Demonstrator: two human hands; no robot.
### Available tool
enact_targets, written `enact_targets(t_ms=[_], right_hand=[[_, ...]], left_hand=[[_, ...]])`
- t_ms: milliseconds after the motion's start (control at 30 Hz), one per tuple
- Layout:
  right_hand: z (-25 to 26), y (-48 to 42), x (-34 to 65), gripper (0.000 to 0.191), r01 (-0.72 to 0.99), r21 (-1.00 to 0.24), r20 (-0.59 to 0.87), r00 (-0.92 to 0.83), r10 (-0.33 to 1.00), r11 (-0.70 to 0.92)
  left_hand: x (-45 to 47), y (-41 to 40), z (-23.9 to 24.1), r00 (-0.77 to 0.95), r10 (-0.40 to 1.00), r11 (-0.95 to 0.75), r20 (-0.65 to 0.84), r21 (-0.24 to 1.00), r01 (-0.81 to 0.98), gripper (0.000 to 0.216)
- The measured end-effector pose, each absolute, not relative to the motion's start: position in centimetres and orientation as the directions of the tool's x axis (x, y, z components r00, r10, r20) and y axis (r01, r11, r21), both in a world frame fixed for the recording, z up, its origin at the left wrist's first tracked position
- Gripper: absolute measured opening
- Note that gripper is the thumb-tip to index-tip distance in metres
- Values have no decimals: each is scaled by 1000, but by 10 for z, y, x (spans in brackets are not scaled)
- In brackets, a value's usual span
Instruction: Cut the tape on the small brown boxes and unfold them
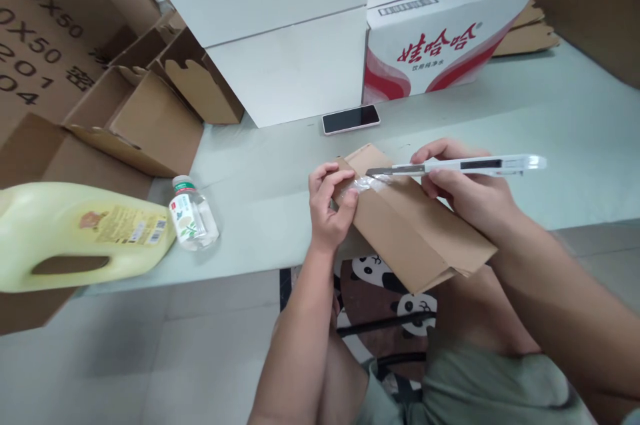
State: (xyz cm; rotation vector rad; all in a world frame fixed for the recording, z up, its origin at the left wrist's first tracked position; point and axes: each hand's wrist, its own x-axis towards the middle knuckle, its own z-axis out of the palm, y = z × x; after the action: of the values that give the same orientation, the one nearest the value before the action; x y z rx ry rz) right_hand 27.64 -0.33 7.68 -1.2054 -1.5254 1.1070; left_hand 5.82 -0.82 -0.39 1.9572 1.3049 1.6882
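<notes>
A folded brown cardboard box [400, 225] lies slanted at the table's near edge, its lower end jutting over my lap. Clear tape [367, 182] covers part of its far left end. My left hand [333, 205] is closed around that end, thumb on top beside the tape. In my right hand [465, 192] is a white utility knife [465, 165], gripped between thumb and fingers. Its blade is out and points left, with the tip at the tape. Whether the blade has gone into the tape, I cannot tell.
Beyond the cardboard lies a phone [351, 120] on the pale green table [260, 192]. White cartons [295, 65] and a red-lettered carton [430, 45] stand behind it. At left are a small bottle [193, 215], a large yellow jug [125, 228] and open brown boxes [155, 122].
</notes>
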Motion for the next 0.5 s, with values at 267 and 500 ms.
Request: enact_targets(t_ms=[267, 500], right_hand=[[81, -1, 279, 6, 259, -950, 131, -183, 974, 176], [76, 0, 275, 15, 158, -976, 125, -156, 980, 150]], left_hand=[[59, -9, -1, -71, 776, -529, 627, 708, 468, 30], [59, -9, -3, -67, 781, -529, 621, 715, 456, 29]])
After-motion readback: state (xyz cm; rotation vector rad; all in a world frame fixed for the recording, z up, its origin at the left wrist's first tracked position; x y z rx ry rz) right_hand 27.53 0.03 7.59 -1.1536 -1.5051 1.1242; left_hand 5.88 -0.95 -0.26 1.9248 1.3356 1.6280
